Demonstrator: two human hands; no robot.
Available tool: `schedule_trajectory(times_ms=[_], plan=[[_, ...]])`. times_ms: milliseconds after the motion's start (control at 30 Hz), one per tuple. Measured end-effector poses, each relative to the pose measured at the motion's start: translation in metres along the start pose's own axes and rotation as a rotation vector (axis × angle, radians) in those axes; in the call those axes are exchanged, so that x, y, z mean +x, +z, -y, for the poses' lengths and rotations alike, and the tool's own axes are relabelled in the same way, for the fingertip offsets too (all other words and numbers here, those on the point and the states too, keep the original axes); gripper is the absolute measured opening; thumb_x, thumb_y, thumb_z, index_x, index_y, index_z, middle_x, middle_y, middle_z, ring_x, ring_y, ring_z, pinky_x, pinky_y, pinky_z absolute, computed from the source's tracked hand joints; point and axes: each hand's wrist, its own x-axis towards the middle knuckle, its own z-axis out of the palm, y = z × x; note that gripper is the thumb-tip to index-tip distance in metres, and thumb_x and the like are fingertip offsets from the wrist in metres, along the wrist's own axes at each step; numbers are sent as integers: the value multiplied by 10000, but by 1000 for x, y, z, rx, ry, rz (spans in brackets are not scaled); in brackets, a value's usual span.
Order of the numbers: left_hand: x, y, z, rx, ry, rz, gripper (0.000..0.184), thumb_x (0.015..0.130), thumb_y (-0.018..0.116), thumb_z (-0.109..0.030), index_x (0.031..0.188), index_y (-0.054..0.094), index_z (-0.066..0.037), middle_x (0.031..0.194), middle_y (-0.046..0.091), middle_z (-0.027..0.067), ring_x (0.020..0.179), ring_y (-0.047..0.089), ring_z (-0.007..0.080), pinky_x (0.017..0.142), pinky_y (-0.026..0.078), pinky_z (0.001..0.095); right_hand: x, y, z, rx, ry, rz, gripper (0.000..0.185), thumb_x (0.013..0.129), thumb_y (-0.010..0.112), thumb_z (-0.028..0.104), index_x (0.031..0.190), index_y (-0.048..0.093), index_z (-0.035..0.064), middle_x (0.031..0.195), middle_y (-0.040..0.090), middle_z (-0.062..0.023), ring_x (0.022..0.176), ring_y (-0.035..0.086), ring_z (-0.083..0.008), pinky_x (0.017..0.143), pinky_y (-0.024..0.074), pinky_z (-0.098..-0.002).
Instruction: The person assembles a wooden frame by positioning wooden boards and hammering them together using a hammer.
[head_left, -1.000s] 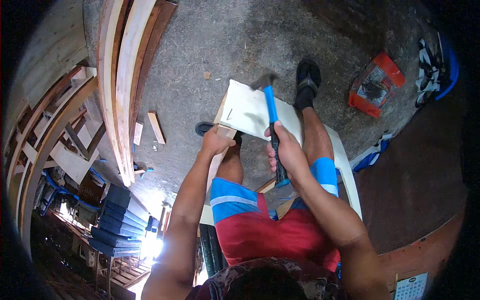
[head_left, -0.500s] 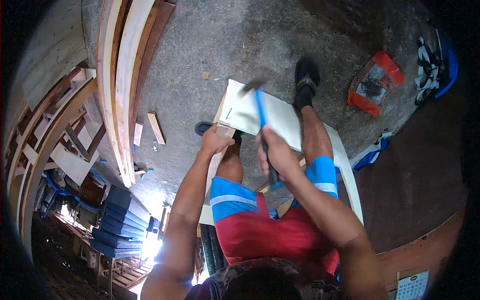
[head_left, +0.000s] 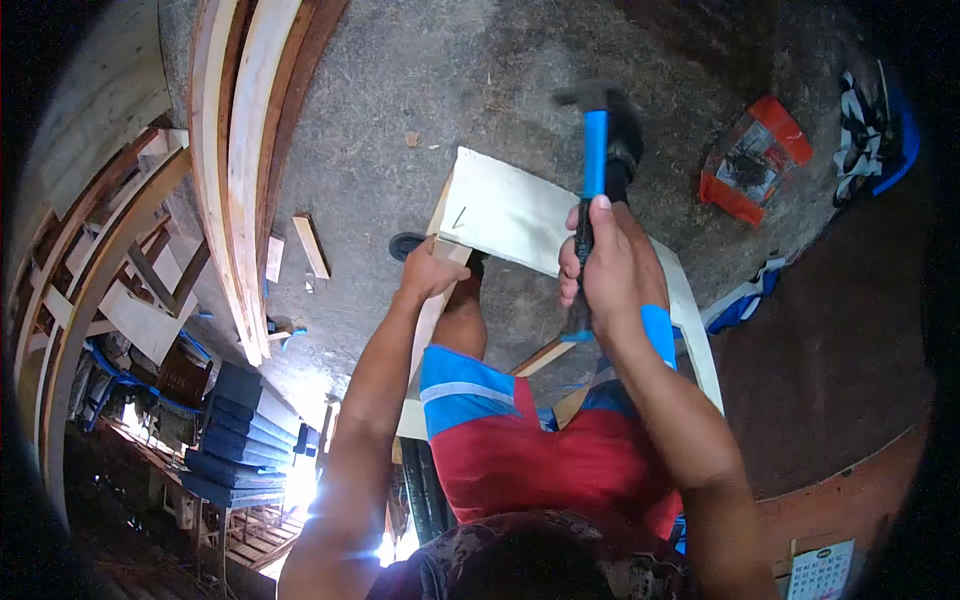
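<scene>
The right hand (head_left: 609, 268) has its grip wrapped round the hammer (head_left: 595, 150), long axis forward, head beyond the far-right corner of the white board (head_left: 515, 205) over the floor (head_left: 350, 150). The left hand (head_left: 433, 270), nearer the V-shaped mark (head_left: 459, 218) (nail or line, too small to tell), clasps the wooden strip (head_left: 453, 252) at the board's near-left corner.
</scene>
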Motion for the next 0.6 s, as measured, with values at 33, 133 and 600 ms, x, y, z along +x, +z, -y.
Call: schedule_trajectory(times_ms=[33,133,600], plan=[[2,-1,-1,0,7,-9,746,519,813,-303,1182,599,-36,1111,661,175,1012,644,302,880,505,353,1,2,-13,1,-10,5,448,995,329,512,895,469,98,531,423,8,378,404,-110,366,366,-257],[-5,5,5,32,-1,13,719,524,810,-301,1163,610,-38,1083,673,167,992,651,292,866,510,347,2,-2,-45,-357,351,331,459,994,328,494,934,482,66,537,454,-17,387,452,-136,357,373,-289],[-5,1,12,70,73,-19,722,513,823,-315,1158,608,-74,1077,672,157,997,644,307,875,506,362,-32,-1,-67,-215,272,427,481,992,341,510,961,509,60,558,474,-28,420,469,-131,386,395,-268]])
